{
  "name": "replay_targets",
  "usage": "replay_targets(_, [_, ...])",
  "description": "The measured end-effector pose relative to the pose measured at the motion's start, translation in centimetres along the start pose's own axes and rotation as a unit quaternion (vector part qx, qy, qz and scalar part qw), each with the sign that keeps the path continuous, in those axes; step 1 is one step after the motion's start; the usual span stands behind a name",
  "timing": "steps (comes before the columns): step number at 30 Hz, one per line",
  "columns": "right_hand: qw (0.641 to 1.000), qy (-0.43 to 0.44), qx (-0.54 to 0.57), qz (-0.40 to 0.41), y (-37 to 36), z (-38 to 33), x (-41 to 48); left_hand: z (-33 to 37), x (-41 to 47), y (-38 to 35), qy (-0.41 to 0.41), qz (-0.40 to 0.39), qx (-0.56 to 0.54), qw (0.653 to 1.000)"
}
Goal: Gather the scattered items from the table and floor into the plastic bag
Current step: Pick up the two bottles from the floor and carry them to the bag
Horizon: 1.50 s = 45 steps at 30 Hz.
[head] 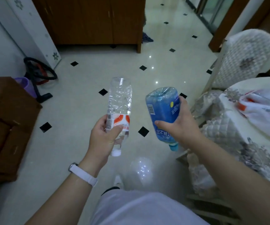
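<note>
Clear plastic bottle (119,101) is being gripped by the left hand (105,137); the right hand (179,122) is gripping a blue bottle (163,111). Both are being carried; next, likely into the plastic bag (264,111) lying on the table (228,143) at right.

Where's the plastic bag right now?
In the head view, the plastic bag lies on the cloth-covered table at far right, just right of the right hand holding the blue bottle.
</note>
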State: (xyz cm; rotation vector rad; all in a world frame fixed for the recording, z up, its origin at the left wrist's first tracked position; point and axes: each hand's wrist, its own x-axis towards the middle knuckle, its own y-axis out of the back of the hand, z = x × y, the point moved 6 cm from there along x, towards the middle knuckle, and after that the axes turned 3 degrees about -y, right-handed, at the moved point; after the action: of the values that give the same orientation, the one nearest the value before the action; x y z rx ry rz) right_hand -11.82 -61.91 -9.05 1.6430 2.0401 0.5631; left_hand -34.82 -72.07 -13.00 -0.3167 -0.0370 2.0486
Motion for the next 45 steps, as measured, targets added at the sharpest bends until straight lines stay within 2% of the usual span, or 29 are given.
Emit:
replay_targets(5, [0.998,-0.016,0.008,0.068,0.9,-2.2,6.6,2.6,10.1,-2.6,-0.004,-0.07,0.03,0.997])
replay_targets(11, [0.987,-0.068,0.025,0.142,4.0,-0.1,11.6,3.1,18.2,-9.1,0.005,-0.146,0.047,0.988])
replay_targets(16, [0.976,-0.096,0.042,0.192,7.5,3.8,17.9,1.5,24.2,-17.0,0.03,-0.203,0.084,0.975])
replay_targets(23, [0.959,-0.121,0.098,0.235,14.7,9.1,27.7,1.3,31.3,-28.8,0.047,-0.243,0.145,0.958])
replay_targets(30, [0.935,-0.142,0.11,0.304,24.4,13.2,32.3,3.2,35.6,-42.1,0.017,-0.319,0.141,0.937])
replay_targets(37, [0.888,-0.211,0.11,0.394,29.8,17.7,32.0,1.0,37.9,-52.9,0.036,-0.433,0.152,0.888])
replay_targets(45, [0.808,-0.335,0.085,0.477,32.3,21.2,31.8,-3.0,40.9,-63.4,0.078,-0.571,0.178,0.798])
